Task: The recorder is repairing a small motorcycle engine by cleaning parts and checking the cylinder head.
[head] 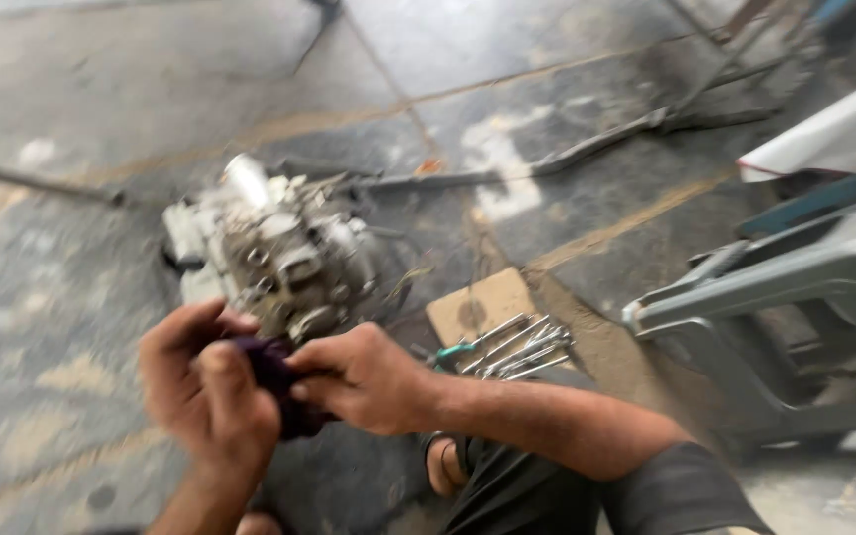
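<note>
Both hands on a dark cloth, over the floor just in front of an engine.

I see my left hand and right hand closed on a dark purple cloth, bunched between them, seemingly to wipe the fingers. It looks crumpled and soft. The grimy engine sits on the floor, spanners laid on cardboard close by.

Head camera looks steeply down, close, somewhat blurred, at the floor.
</note>
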